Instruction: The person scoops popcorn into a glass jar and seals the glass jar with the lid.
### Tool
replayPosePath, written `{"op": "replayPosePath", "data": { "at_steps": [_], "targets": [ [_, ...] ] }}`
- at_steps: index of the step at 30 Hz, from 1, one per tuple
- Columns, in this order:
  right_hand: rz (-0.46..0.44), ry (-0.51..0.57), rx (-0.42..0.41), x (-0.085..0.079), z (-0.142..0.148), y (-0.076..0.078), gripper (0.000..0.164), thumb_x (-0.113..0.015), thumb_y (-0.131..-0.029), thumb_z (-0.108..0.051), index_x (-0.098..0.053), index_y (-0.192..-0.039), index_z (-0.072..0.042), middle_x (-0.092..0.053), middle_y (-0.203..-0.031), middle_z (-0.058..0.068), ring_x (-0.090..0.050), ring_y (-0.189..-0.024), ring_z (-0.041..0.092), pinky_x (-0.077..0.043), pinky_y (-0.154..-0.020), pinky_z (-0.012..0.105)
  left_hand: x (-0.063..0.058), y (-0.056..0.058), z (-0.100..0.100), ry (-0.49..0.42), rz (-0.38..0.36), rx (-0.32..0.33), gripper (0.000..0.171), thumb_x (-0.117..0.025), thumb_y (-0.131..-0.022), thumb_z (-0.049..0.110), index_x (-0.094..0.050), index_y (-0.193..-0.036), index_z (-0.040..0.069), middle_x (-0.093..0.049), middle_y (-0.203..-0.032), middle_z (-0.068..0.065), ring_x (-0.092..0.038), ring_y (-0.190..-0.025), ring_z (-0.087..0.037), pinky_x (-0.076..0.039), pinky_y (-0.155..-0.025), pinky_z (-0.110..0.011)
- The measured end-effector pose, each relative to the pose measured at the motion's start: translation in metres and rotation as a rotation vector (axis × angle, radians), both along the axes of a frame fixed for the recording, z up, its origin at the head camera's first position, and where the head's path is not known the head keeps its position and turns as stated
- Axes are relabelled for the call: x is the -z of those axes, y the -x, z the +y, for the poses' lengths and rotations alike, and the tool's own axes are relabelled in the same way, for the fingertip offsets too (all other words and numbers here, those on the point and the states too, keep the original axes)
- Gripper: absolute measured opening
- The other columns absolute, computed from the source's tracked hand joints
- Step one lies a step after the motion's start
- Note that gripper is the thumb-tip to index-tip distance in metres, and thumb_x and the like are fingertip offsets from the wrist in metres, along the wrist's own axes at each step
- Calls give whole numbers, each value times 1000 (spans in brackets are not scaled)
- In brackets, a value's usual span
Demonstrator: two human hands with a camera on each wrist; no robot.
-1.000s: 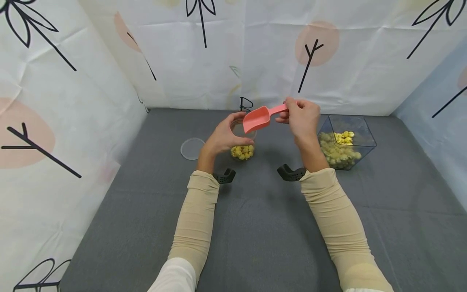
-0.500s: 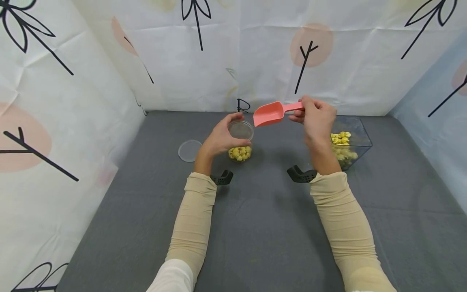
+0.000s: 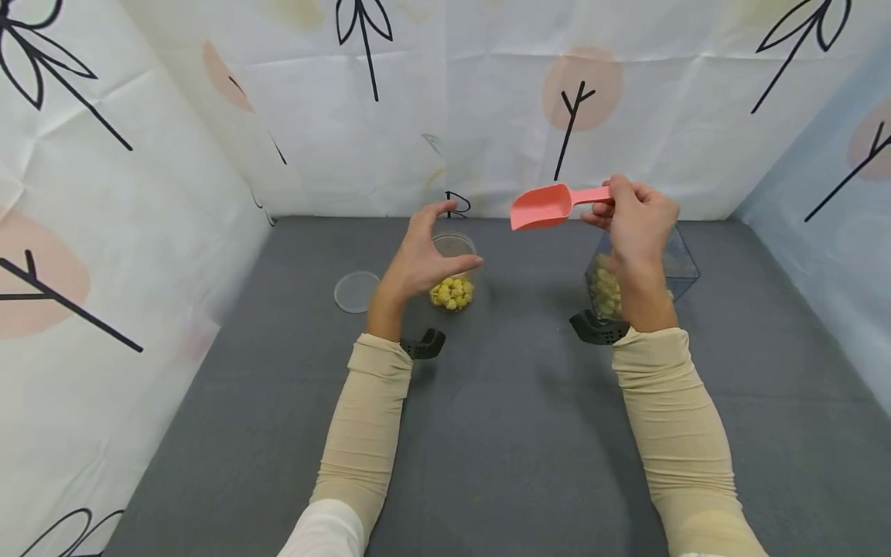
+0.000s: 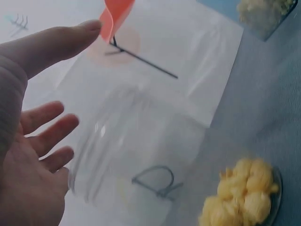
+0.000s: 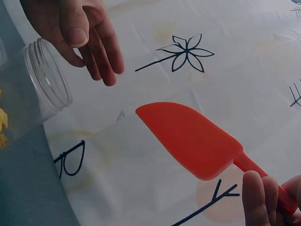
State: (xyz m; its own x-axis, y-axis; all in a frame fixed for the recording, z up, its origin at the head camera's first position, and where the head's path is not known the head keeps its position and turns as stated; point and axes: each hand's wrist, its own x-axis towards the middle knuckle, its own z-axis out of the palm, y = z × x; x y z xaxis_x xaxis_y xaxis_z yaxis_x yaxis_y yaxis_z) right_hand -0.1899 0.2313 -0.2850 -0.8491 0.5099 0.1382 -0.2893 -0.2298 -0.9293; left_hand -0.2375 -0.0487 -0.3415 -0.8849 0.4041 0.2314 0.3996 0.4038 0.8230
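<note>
A clear jar [image 3: 455, 246] stands upright with yellow popcorn [image 3: 451, 295] at its bottom. Around the jar's left side, thumb and fingers spread wide, is my left hand [image 3: 423, 259]; the left wrist view shows a gap between the palm and the jar [image 4: 136, 146]. My right hand [image 3: 640, 220] pinches the handle of a pink scoop [image 3: 543, 207], held in the air to the right of the jar. The scoop's bowl [image 5: 193, 139] looks empty in the head view. Behind the right wrist, a clear square container [image 3: 682, 259] of popcorn is partly hidden.
A round clear lid [image 3: 356, 292] lies on the grey tabletop [image 3: 487, 433] left of the jar. Patterned white cloth [image 3: 501, 116] hangs behind and along both sides of the table.
My right hand has carried the scoop rightward, away from the jar's mouth. The left hand's fingers have spread and let go of the jar, which stays in place.
</note>
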Motion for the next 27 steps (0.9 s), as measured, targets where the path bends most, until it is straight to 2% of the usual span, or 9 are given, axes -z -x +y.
{"op": "replayPosePath", "data": {
  "at_steps": [5, 8, 12, 17, 20, 27],
  "targets": [
    [36, 11, 35, -1, 17, -7, 17, -69, -97, -14, -74, -91, 1, -64, -64, 5, -63, -51, 12, -59, -58, 24, -8, -7, 19, -20, 117, 50, 95, -86, -82, 38, -33, -158, 21, -31, -163, 1, -25, -152, -16, -32, -122, -50],
    [45, 8, 47, -1, 25, -9, 17, -70, -96, -14, -74, -92, 2, -64, -64, 6, -63, -52, 12, -59, -58, 25, -13, -11, 31, -38, 149, 66, 97, -87, -80, 39, -32, -158, 22, -31, -162, 4, -26, -151, -12, -34, -121, -47],
    [43, 31, 63, -4, 36, -10, 16, -71, -95, -13, -74, -94, 2, -65, -67, 7, -63, -53, 13, -60, -58, 25, -17, -13, 49, -59, 161, 93, 101, -88, -79, 40, -29, -159, 22, -31, -163, 6, -25, -151, -8, -32, -122, -39],
    [63, 68, 99, -9, 50, -14, 17, -72, -94, -11, -74, -91, 5, -66, -65, 8, -63, -50, 14, -60, -56, 27, -15, -12, 73, -59, 177, 126, 107, -90, -76, 40, -27, -160, 20, -30, -163, 3, -26, -152, -10, -29, -124, -33],
    [62, 60, 123, -12, 57, -16, 17, -70, -95, -10, -74, -89, 5, -67, -63, 9, -64, -49, 14, -59, -56, 26, -12, -10, 88, -46, 182, 144, 110, -91, -75, 41, -26, -161, 18, -30, -164, 2, -27, -152, -12, -29, -124, -33],
    [58, 54, 168, -17, 75, -24, 15, -68, -94, -8, -73, -89, 6, -67, -65, 9, -63, -49, 14, -59, -55, 26, -7, -9, 120, 6, 140, 185, 116, -90, -75, 45, -19, -163, 23, -26, -163, 0, -28, -150, -10, -31, -123, -33]
  ]
}}
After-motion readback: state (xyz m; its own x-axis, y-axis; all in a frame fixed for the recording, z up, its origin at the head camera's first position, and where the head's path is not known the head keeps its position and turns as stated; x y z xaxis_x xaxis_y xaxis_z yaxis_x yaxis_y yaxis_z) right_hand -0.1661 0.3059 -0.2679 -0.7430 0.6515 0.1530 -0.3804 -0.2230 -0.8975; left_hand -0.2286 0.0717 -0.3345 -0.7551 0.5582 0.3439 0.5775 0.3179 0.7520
